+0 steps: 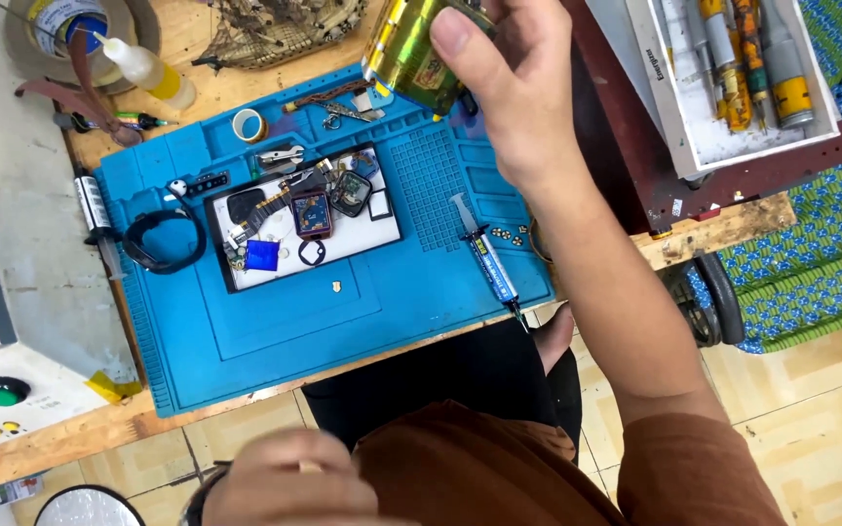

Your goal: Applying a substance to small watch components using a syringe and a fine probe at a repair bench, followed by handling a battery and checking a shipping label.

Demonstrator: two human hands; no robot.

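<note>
My right hand [509, 83] reaches out over the far edge of the blue work mat [275, 331] and grips a shiny green-gold can [411, 54], held tilted above the mat. My left hand [280, 482] is low at the bottom of the view, near my lap, blurred, with fingers curled; whether it holds anything is unclear. On the mat lies a white tray [363, 244] with small watch parts, a dark screen piece and a blue square. A black watch strap [163, 239] lies left of the tray. A syringe [484, 258] lies to its right.
A glue bottle [148, 68] and tape rolls [70, 29] stand at the back left. A white machine with a green button [4, 390] sits left. A white box of tools [733, 68] rests at the back right. Tiled floor lies below.
</note>
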